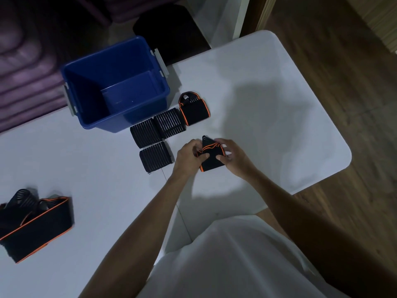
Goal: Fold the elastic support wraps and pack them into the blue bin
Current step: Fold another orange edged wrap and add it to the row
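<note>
I see both hands together on one black wrap with orange trim (211,157): my left hand (189,153) pinches its left edge with thumb on top, my right hand (233,157) curls round its right edge, holding it just above the white table (279,104). Just left of the left hand lie three folded ribbed wraps (155,136), touching one another. Beyond the hands rests a folded orange-trimmed wrap (194,111), next to the blue bin (116,82), which stands open farther off to the left. Far left of both hands sits a pile of unfolded wraps (34,222)
</note>
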